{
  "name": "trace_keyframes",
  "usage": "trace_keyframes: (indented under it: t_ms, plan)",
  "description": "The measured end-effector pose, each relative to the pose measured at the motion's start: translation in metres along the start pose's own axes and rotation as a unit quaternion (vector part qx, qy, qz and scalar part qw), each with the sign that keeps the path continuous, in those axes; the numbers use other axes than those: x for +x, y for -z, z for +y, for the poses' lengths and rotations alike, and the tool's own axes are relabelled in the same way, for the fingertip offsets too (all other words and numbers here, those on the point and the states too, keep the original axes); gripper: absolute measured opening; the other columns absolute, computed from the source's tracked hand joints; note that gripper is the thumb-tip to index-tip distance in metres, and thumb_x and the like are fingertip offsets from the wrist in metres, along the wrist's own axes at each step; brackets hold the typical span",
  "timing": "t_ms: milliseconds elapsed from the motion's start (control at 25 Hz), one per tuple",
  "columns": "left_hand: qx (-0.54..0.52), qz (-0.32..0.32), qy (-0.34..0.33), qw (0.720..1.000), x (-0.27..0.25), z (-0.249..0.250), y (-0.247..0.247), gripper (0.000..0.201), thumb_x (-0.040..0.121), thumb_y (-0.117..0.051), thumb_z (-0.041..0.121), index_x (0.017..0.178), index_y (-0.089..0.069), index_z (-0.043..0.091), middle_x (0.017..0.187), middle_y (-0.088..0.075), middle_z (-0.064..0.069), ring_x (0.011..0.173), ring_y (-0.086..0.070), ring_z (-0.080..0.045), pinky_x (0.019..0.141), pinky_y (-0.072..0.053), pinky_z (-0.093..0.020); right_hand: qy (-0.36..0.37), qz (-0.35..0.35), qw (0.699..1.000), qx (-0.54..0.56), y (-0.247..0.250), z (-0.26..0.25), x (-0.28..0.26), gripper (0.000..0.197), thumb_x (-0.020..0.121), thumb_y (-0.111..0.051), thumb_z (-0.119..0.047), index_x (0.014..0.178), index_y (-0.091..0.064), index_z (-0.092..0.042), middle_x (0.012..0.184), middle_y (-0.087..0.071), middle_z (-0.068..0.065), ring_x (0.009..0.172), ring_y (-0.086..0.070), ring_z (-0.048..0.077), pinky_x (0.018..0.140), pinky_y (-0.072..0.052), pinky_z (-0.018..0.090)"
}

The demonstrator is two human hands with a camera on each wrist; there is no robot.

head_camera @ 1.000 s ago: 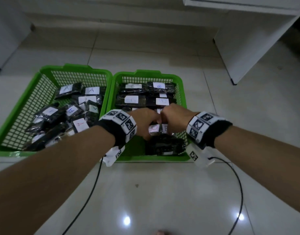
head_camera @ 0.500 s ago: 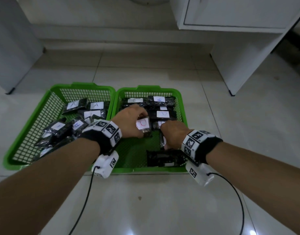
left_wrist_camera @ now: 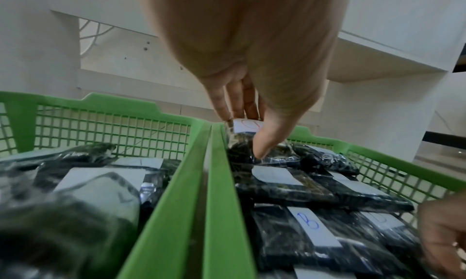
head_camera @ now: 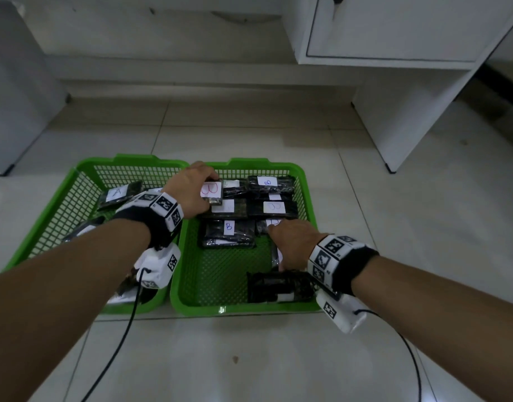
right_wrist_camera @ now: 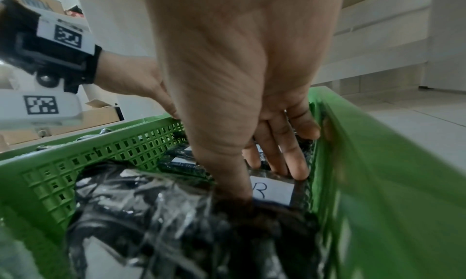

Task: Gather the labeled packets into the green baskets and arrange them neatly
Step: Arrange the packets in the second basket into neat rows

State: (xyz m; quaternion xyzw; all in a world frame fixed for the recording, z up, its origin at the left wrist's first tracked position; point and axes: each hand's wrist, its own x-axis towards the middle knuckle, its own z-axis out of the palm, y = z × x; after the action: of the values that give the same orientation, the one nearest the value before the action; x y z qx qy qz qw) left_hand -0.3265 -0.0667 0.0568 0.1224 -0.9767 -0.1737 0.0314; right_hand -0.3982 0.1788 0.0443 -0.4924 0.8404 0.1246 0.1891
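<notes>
One packet (head_camera: 211, 193) between left hand (head_camera: 191, 190) thumb and fingers (left_wrist_camera: 235, 100).

I see a pale tiled floor (head_camera: 249, 358), glossy, with thin grout lines and a small dark speck. At upper right stands a white cabinet (head_camera: 394, 27) on a side panel. A grey unit (head_camera: 14, 91) stands at left against the white wall (head_camera: 168, 39).

Bare mesh in the right basket (head_camera: 306, 181) near-left corner gives room; packets (head_camera: 228, 233) crowd its far half and the left basket (head_camera: 84, 181).
</notes>
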Motion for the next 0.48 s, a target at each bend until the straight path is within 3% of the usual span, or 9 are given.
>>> trace_keyframes:
  t_ms: [80, 240, 360, 480]
  plan:
    - [0.003, 0.005, -0.008, 1.0, 0.014, -0.002, 0.002, 0.057, 0.066, -0.078, 0.005, 0.119, -0.061, 0.01, 0.119, -0.058, -0.009, 0.105, -0.06, -0.028, 0.088, -0.05, -0.036, 0.015, 0.019, 1.0, 0.003, 0.003, 0.002, 0.001, 0.055, 0.077, -0.081, -0.034, 0.118, -0.056, -0.009, 0.112, -0.065, 0.011, 0.104, -0.065, 0.03, 0.084, -0.053, 0.036]
    - [0.02, -0.01, -0.019, 1.0, 0.037, -0.005, -0.004, 0.053, 0.067, -0.078, 0.006, 0.116, -0.06, 0.014, 0.117, -0.059, -0.005, 0.103, -0.06, -0.025, 0.082, -0.046, -0.029, 0.014, 0.021, 0.999, 0.045, 0.01, 0.016, 0.007, 0.038, 0.068, -0.081, -0.036, 0.089, -0.066, -0.008, 0.083, -0.069, 0.007, 0.076, -0.066, 0.027, 0.063, -0.054, 0.033]
    - [0.035, -0.019, -0.018, 0.999, 0.045, -0.008, -0.013, 0.045, 0.074, -0.076, 0.011, 0.115, -0.06, 0.015, 0.119, -0.059, -0.004, 0.105, -0.059, -0.024, 0.081, -0.042, -0.026, -0.003, -0.022, 0.986, 0.166, 0.013, 0.028, 0.01, 0.032, 0.065, -0.09, -0.029, 0.086, -0.07, -0.015, 0.088, -0.07, 0.001, 0.082, -0.066, 0.021, 0.071, -0.057, 0.035]
    - [0.029, -0.009, -0.02, 0.999, 0.046, -0.013, -0.016, 0.04, 0.077, -0.078, 0.021, 0.112, -0.06, 0.015, 0.116, -0.058, -0.005, 0.103, -0.059, -0.025, 0.081, -0.043, -0.027, -0.005, -0.016, 0.958, 0.287, 0.022, 0.041, 0.012, 0.028, 0.074, -0.089, -0.028, 0.09, -0.067, -0.023, 0.091, -0.069, -0.004, 0.081, -0.066, 0.015, 0.067, -0.055, 0.032]
